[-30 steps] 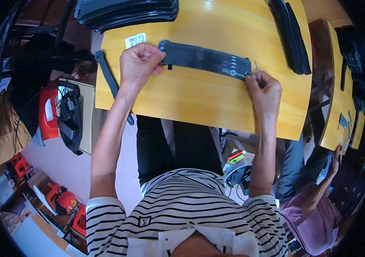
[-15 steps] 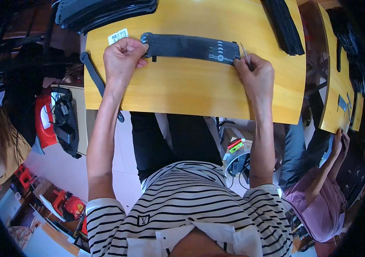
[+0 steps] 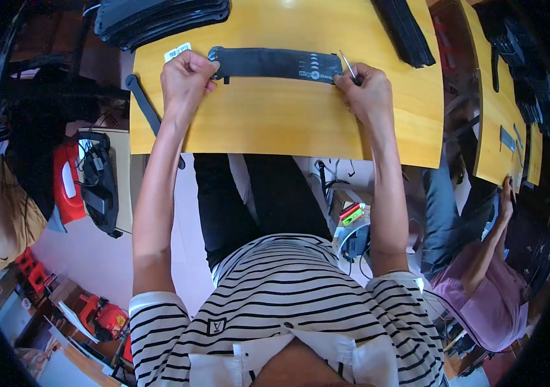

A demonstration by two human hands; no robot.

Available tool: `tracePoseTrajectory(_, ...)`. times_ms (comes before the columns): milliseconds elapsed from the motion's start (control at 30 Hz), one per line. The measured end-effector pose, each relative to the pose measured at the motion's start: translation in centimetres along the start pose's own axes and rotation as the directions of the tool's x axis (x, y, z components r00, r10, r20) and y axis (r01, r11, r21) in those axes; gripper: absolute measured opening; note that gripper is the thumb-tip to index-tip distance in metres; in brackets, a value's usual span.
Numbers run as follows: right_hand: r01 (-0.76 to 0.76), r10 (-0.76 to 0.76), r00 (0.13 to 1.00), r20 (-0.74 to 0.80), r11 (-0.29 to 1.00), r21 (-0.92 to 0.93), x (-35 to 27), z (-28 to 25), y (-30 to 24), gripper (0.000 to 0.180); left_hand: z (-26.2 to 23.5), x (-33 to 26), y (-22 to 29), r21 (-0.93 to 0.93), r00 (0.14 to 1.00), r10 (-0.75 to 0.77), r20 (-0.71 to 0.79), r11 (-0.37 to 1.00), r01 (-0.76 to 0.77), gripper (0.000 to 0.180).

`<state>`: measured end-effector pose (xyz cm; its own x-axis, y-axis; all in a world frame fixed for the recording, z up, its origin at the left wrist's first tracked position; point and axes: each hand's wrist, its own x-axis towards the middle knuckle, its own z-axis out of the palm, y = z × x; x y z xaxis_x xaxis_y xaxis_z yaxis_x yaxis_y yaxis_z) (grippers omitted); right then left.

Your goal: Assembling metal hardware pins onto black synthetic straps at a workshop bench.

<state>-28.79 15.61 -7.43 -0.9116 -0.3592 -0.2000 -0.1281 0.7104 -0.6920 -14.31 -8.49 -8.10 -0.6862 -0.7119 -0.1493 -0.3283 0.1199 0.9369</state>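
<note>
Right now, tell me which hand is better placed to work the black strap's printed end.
Probably the right hand: it is at the printed end of the black strap, holding a thin tool; the left hand pinches the opposite end.

Cut to black at the corners. Brightest over the yellow table [image 3: 275, 122], with pale glare near its far edge. Dim and grainy at upper left and far right. Tinted lilac across the floor [image 3: 100, 248]. Crisp at left hand [image 3: 184, 79] and right hand [image 3: 368, 95]; bowed and softer toward the rim.
</note>
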Motion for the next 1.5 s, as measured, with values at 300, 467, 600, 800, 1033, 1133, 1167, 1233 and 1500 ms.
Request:
tracePoseTrajectory(300,-0.023,-0.046,0.989,0.138,0.888,0.459,0.6,-0.5,0.3,0.017,-0.6,1.6,-0.7,-0.091,0.991,-0.134,0.031,0.986,0.136,0.014)
tracePoseTrajectory(467,-0.073,-0.038,0.976,0.214,0.870,0.487,0.5,-0.8,0.3,0.014,-0.7,1.6,-0.3,-0.069,0.984,-0.172,0.044,0.982,0.175,0.014)
tracePoseTrajectory(600,-0.058,-0.057,0.974,0.221,0.875,0.480,0.5,-1.1,0.4,0.010,-0.7,1.3,0.3,0.093,0.993,-0.106,-0.048,0.990,0.110,0.010)
tracePoseTrajectory(800,-0.038,-0.086,0.973,0.215,0.857,0.514,0.4,-1.5,1.0,0.008,-1.2,-2.1,2.5,0.609,0.927,0.290,-0.239,0.788,-0.090,0.023)
tracePoseTrajectory(1033,0.032,-0.117,0.986,0.122,0.838,0.545,-0.9,-1.8,1.8,0.009,4.3,-6.8,3.0,0.578,0.786,0.618,0.024,0.633,-0.515,0.039)
tracePoseTrajectory(1133,0.551,-0.612,0.773,-0.169,0.779,-0.301,-3.4,-1.3,0.6,0.023,5.7,-7.1,2.0,0.655,0.725,0.660,0.198,0.461,-0.599,0.054)
tracePoseTrajectory(1167,0.552,-0.613,0.773,-0.164,0.777,-0.302,-4.5,-1.1,-0.6,0.023,5.8,-7.0,1.6,0.667,0.737,0.631,0.241,0.444,-0.599,0.061)
tracePoseTrajectory(1233,0.644,-0.711,0.699,-0.075,0.672,-0.365,-5.7,-0.5,-2.2,0.029,6.2,-6.8,1.3,0.672,0.737,0.626,0.255,0.433,-0.601,0.063)
tracePoseTrajectory(1500,0.641,-0.685,0.716,0.135,0.568,-0.517,-5.3,1.2,-2.3,0.047,6.4,-6.5,0.7,0.722,0.753,0.583,0.307,0.373,-0.583,0.063)
